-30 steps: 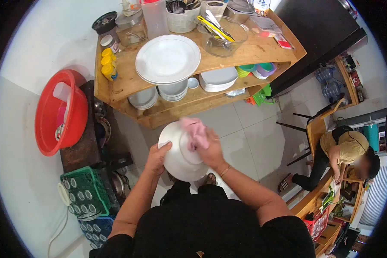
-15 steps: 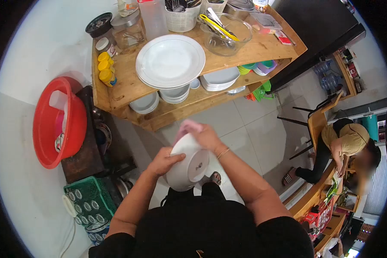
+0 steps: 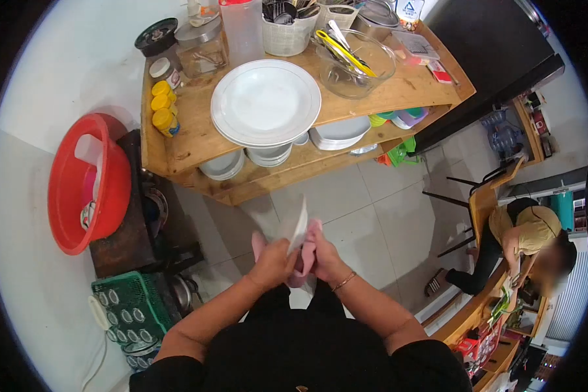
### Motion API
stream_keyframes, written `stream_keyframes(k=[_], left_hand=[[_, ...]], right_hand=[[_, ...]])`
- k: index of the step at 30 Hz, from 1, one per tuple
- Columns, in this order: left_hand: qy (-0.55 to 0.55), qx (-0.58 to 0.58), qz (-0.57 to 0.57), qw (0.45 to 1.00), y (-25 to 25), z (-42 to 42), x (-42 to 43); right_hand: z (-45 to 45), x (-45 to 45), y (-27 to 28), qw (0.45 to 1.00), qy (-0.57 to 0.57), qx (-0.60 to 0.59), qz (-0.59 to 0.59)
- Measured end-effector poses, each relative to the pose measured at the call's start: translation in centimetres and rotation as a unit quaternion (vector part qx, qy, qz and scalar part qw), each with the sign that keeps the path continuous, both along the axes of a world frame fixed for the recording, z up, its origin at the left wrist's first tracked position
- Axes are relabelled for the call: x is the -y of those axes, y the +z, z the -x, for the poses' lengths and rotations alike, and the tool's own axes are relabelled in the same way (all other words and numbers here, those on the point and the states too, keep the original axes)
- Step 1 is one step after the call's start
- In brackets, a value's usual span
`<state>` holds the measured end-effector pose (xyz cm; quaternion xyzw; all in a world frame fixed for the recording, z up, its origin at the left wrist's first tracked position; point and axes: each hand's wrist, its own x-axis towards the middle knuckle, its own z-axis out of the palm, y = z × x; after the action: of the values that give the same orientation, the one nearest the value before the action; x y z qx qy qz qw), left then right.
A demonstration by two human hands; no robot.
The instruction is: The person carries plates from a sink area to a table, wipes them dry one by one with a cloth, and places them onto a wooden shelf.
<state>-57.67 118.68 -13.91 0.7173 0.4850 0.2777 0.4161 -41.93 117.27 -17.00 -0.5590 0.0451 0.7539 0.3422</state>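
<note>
A white plate [image 3: 298,225] is turned nearly edge-on in front of my body, above the floor. My left hand [image 3: 272,264] is closed on its near side. A pink cloth [image 3: 307,256] is bunched in my right hand [image 3: 330,262], which presses it against the plate's right side. More of the cloth shows at the left, behind my left hand. The plate's lower part and several fingertips are hidden. Ahead, a stack of large white plates [image 3: 266,101] rests on the wooden shelf's top [image 3: 193,140].
Along the shelf top are a glass bowl [image 3: 357,68] with utensils, jars and a utensil basket [image 3: 287,36]. To the left are a red basin [image 3: 59,196] and a green crate [image 3: 132,307] of glasses. A person [image 3: 526,228] works at a counter on the right.
The plate has turned from showing its underside to nearly edge-on. My right hand and the cloth have moved down from the rim to its right side. My left hand has shifted slightly right and lower.
</note>
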Motion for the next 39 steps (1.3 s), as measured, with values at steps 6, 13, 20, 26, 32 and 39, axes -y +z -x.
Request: stream_keyframes(k=[6, 13, 20, 26, 32, 39], left_hand=[[-0.178, -0.129, 0.062, 0.974, -2.1, -2.2, 2.8], [-0.319, -0.169, -0.015, 0.932, -6.1, -7.0, 5.9], [-0.196, -0.172, -0.038, 0.965, -8.9, -10.9, 5.3], [-0.114, -0.153, -0.099, 0.977, -7.2, -8.4, 0.7], [0.165, -0.018, -0.198, 0.966, -9.8, -5.2, 0.5], [0.335, 0.327, -0.061, 0.881, -11.3, -8.3, -2.5]], right_hand=[[-6.8, 0.1, -2.5, 0.976, 0.117, -0.162, -0.089], [-13.5, 1.4, -5.2, 0.972, 0.229, -0.011, 0.056], [-18.0, -0.2, -7.9, 0.974, 0.225, 0.009, -0.002], [-16.6, -4.4, -5.1, 0.977, 0.162, 0.062, -0.123], [-15.4, -7.6, -3.6, 0.97, 0.109, 0.121, -0.183], [-12.9, -10.9, -5.9, 0.954, 0.111, 0.126, -0.247]])
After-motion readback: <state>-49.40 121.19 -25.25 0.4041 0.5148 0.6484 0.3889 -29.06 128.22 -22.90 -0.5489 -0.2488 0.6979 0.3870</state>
